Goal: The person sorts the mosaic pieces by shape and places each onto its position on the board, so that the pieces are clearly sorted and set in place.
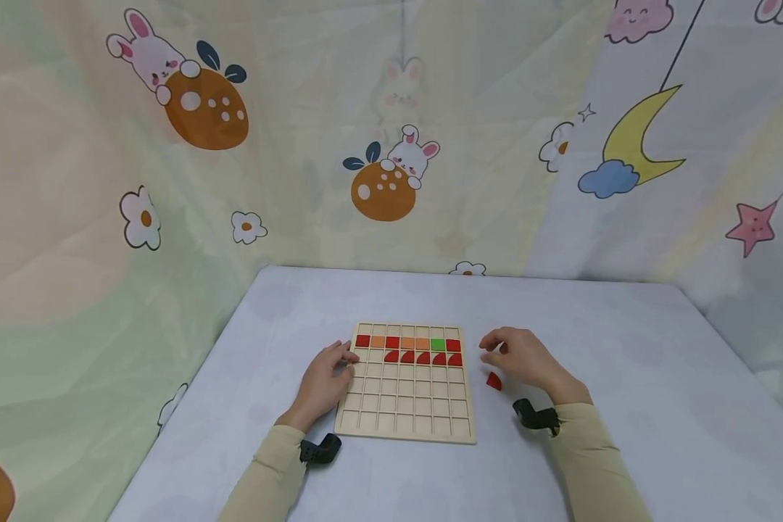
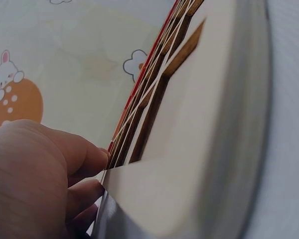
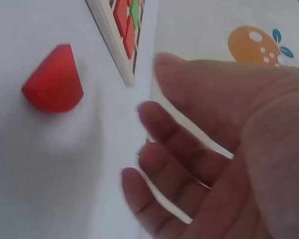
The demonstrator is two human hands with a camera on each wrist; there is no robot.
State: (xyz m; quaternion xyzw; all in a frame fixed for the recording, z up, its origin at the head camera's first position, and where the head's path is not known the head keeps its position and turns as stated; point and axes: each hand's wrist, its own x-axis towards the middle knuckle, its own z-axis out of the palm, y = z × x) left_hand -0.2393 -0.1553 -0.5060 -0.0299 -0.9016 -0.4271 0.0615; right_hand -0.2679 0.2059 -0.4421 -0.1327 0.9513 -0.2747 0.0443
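A shallow wooden grid board point(image 1: 404, 435) lies on the table. Red, orange and green square pieces fill its second row, and several red quarter-round pieces point(image 1: 423, 357) sit in the row below. My left hand point(image 1: 320, 380) rests at the board's left edge; in the left wrist view its fingertips point(image 2: 102, 159) touch that edge. Right of the board, my right hand point(image 1: 525, 357) is above the table with its fingers loosely bent, and nothing shows between them in the right wrist view. Near it lies a loose red quarter-round piece point(image 3: 55, 82), apart from the fingers.
A pale cloth covers the table point(image 1: 613, 326). Behind it hangs a printed curtain point(image 1: 300, 145) with rabbits, flowers and a moon. Each wrist carries a black camera mount, such as the right one point(image 1: 535, 417), close over the tabletop.
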